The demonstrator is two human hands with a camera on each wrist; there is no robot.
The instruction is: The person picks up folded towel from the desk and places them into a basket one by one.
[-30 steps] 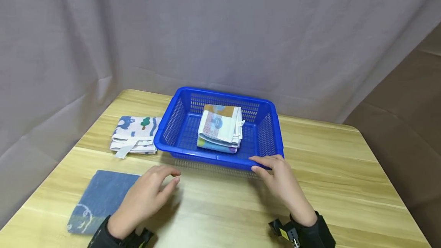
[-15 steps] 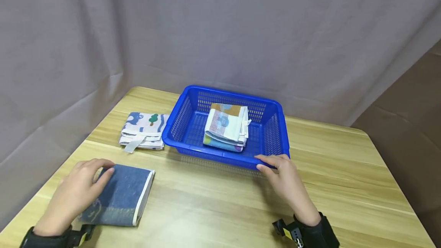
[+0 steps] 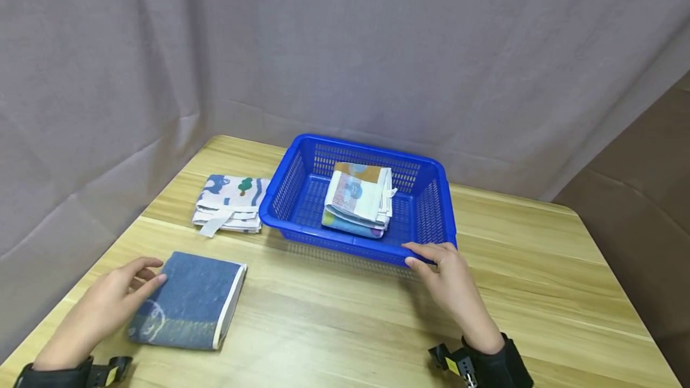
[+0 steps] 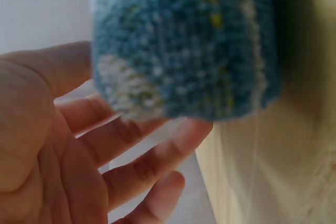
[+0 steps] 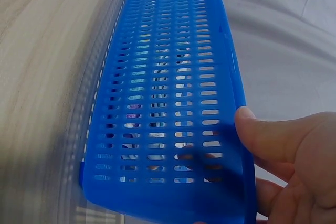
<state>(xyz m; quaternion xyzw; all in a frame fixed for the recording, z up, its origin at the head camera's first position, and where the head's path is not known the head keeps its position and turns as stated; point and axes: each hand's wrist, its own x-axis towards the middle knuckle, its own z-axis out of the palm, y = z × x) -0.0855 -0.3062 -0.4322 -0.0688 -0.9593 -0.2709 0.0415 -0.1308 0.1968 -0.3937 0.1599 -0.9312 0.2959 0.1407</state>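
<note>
A folded blue towel with a pale edge lies on the table at the front left. My left hand is at its left side, thumb tip right at the edge. In the left wrist view the fingers are spread and loosely bent, and the towel's folded end overlaps their tips. My right hand holds the front right rim of a blue plastic basket, thumb on the outside and fingers over the rim. Folded patterned cloths lie stacked inside the basket.
A folded white towel with blue and green figures and a pale tag lies left of the basket, close against it. A grey curtain hangs behind the wooden table.
My left hand has moved left, across the blue towel to its left side. My right hand stays on the basket rim. The whole scene has shifted slightly right in view.
</note>
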